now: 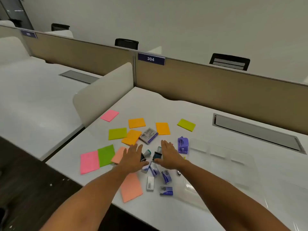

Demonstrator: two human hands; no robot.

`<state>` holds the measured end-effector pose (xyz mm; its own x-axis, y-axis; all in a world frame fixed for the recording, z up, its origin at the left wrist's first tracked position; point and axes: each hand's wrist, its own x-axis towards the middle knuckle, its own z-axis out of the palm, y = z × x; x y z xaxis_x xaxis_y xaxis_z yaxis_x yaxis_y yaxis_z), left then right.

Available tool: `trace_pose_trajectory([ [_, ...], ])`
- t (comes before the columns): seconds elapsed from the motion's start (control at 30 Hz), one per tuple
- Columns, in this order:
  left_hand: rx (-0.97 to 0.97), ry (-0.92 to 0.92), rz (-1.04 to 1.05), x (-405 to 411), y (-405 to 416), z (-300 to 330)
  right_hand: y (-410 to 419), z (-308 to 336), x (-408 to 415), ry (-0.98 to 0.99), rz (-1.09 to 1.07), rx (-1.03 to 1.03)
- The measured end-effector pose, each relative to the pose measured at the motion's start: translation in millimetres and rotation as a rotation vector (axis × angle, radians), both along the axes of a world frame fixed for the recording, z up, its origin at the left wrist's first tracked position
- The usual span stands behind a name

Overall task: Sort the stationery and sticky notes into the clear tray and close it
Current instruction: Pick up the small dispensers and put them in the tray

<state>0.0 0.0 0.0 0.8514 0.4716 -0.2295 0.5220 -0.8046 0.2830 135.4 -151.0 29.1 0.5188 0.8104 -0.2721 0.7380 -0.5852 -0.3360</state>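
Observation:
Both hands hover flat, palms down, over a pile of small stationery in the middle of the white desk. My left hand and my right hand hold nothing, fingers spread. Between them lie binder clips and small staple boxes. A purple hole punch stands just right of my right hand. A larger box lies beyond the fingertips. Sticky note pads in pink, green, orange, yellow and peach are scattered around. The clear tray lies open at the right.
A beige partition with a "304" label runs along the desk's far edge. A white side divider stands at the left. A grey cable hatch is set into the desk behind the tray. The desk's front edge runs under my forearms.

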Motion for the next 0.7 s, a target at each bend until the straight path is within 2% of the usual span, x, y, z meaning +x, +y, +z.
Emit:
trace_pose_trajectory([
  [0.23, -0.040, -0.143, -0.055, -9.4, -8.3, -15.8, 11.1, -17.8, -20.8, 0.005, -0.016, 0.018],
  [0.7, -0.174, -0.292, 0.085, -2.3, -9.3, -23.2, 17.6, -40.0, -28.2, -0.053, -0.045, 0.066],
])
